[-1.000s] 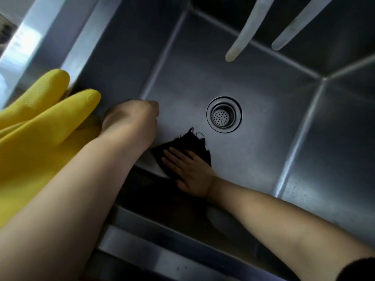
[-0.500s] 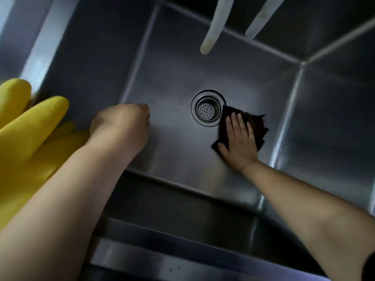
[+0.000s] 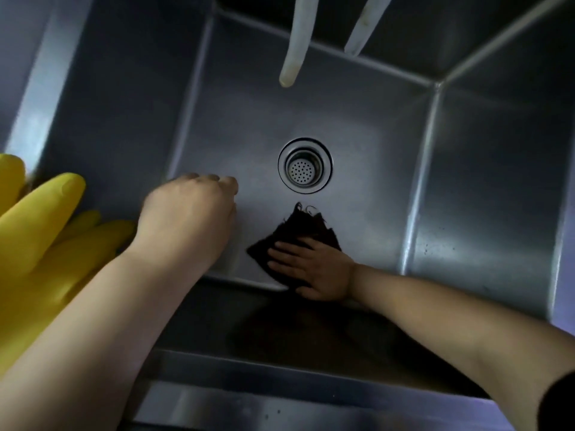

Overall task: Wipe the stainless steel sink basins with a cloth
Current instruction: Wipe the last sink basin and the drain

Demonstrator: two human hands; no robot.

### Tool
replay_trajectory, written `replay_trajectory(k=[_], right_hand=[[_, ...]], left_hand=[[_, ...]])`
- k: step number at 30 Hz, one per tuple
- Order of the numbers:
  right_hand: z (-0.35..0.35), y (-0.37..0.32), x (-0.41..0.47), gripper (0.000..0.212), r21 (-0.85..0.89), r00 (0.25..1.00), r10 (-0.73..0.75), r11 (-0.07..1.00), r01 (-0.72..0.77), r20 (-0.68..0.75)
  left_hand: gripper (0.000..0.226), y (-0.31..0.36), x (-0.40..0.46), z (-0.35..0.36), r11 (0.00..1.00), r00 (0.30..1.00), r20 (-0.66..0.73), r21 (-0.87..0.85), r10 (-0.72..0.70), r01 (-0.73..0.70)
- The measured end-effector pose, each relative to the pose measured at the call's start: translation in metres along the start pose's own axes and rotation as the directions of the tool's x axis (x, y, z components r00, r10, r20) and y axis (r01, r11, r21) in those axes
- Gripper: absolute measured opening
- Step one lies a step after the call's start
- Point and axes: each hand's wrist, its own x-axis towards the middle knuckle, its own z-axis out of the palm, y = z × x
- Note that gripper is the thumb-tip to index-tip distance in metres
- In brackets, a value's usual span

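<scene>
One basin [image 3: 485, 188], stainless steel, seen from above; four walls meet a flat floor at creased seams.

One drain [image 3: 305, 165], round with a perforated strainer, set near the middle of the floor. Nothing covers it.

One cloth [image 3: 303, 227], dark with a frayed top edge, lying flat on the floor just on my side of the drain and apart from it. Its lower corner reaches the seam under the near wall.

My right hand [image 3: 314, 269]: fingers straight and spread, palm pressing flat on the lower half of the cloth, pointing left. No pinch, no curl round it.

My left hand [image 3: 189, 213]: curled loosely, knuckles toward the floor, raised above the basin's left side. It holds nothing that I can see; what lies beneath the palm is hidden.

Yellow rubber gloves [image 3: 40, 231]: several fingers showing at the left edge, draped over the basin's left rim beside my left forearm. Whether one glove or two, I cannot tell.

Two pale tubes [image 3: 294, 48], hanging down from the top edge over the far part of the basin, the left one longer.

Open floor: a broad bare stretch right of the cloth up to the right wall, and all the far floor beyond the drain. To the left, my left hand stands over the floor.

One near rim [image 3: 280, 402], a flat steel ledge at the bottom.
</scene>
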Motion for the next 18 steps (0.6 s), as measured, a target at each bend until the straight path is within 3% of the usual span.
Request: replay_trajectory(k=[3,7,9,12,15,18], right_hand=[[0.003,0.026,-0.032,0.071,-0.058,0.999,0.045,0.997,-0.045,-0.011],[0.0,0.058,-0.046,0.079,-0.074,0.961,0.264,0.96,-0.269,-0.078],[-0.007,0.075,-0.043,0.08,-0.046,0.899,0.427,0.9,-0.433,-0.098],[-0.018,0.09,-0.029,0.079,0.077,0.692,0.712,0.702,-0.708,-0.12],[-0.019,0.083,-0.008,0.076,0.176,0.461,0.878,0.478,-0.861,-0.131],[-0.019,0.054,0.023,0.074,0.304,0.136,0.985,0.163,-0.939,-0.107]], left_hand=[[0.024,0.003,-0.001,-0.007,0.997,0.997,-0.028,-0.01,0.077,-0.077],[0.028,0.012,0.004,-0.008,0.989,0.988,-0.039,-0.002,0.147,-0.147],[0.028,0.017,0.007,-0.003,0.989,0.989,-0.019,-0.015,0.146,-0.147],[0.027,0.019,0.01,0.007,0.99,0.995,-0.009,-0.095,0.102,-0.103],[0.026,0.014,0.012,0.01,0.975,0.997,-0.031,-0.212,0.068,-0.073],[0.027,0.008,0.016,0.009,0.964,0.999,-0.039,-0.263,0.022,-0.031]])
